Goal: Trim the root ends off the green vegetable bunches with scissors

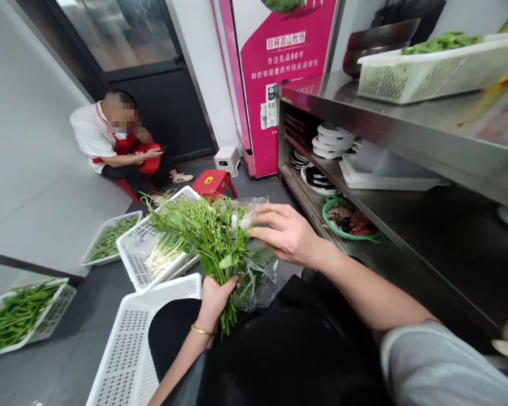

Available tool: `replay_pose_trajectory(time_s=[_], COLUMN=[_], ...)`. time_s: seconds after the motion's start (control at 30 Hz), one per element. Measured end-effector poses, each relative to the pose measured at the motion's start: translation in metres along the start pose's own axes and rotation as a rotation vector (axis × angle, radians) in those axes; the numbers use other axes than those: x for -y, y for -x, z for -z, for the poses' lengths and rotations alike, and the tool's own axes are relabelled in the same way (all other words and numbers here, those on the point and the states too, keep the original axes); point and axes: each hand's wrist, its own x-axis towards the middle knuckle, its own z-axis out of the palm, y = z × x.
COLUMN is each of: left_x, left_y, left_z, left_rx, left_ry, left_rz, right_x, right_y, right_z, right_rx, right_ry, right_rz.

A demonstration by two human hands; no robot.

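My left hand (215, 299), with a gold bracelet at the wrist, is closed round the stems of a bunch of leafy greens (207, 231). The leafy tops spread up and to the left, over a white basket. At the right side of the bunch is my right hand (285, 234), its fingers stretched out toward the leaves. Whether its fingertips touch them I cannot tell. Below that hand, a clear plastic bag (260, 282) with more greens inside rests against the black apron (296, 344) on my lap.
Left of me stand a white basket (129, 254) with pale-stemmed greens, another white basket (122, 344), and trays of green beans (114, 237) and green stalks (21, 316). A seated person (118, 141) is beyond, near a red stool (214, 183). A steel shelf (389, 124) runs along the right.
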Motion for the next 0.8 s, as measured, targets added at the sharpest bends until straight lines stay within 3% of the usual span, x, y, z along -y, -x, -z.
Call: replay_pose_trajectory(time_s=[0.07, 0.2, 0.33, 0.4, 0.5, 0.53, 0.57, 0.7, 0.8], left_x=[-0.005, -0.006, -0.003, -0.003, -0.003, -0.003, -0.002, 0.000, -0.001], left_y=[0.001, 0.002, 0.002, 0.002, 0.002, 0.002, 0.002, 0.002, 0.004], left_z=[-0.001, 0.001, 0.003, 0.004, 0.004, 0.004, 0.004, 0.002, 0.000], left_rx=[0.014, 0.024, 0.057, 0.105, 0.147, 0.144, 0.140, 0.140, 0.146], left_ry=[-0.021, 0.007, 0.063, 0.124, 0.227, 0.252, 0.270, 0.276, 0.229], left_rz=[-0.012, 0.034, 0.101, 0.159, 0.254, 0.277, 0.294, 0.311, 0.293], right_x=[-0.008, -0.031, -0.047, -0.055, -0.062, -0.061, -0.057, -0.031, -0.017], right_y=[-0.009, -0.008, -0.002, 0.001, 0.009, 0.012, 0.014, 0.016, 0.007], right_z=[-0.003, -0.023, -0.024, -0.016, -0.007, -0.009, -0.014, -0.054, -0.080], right_rx=[0.087, 0.262, 0.235, 0.061, -0.432, -0.527, -0.536, -0.117, -0.090], right_ry=[0.099, 0.182, 0.151, 0.071, -0.142, -0.243, -0.354, -0.708, -0.811], right_rz=[0.106, 0.095, 0.076, -0.039, -0.425, -0.548, -0.639, -0.752, -0.810])
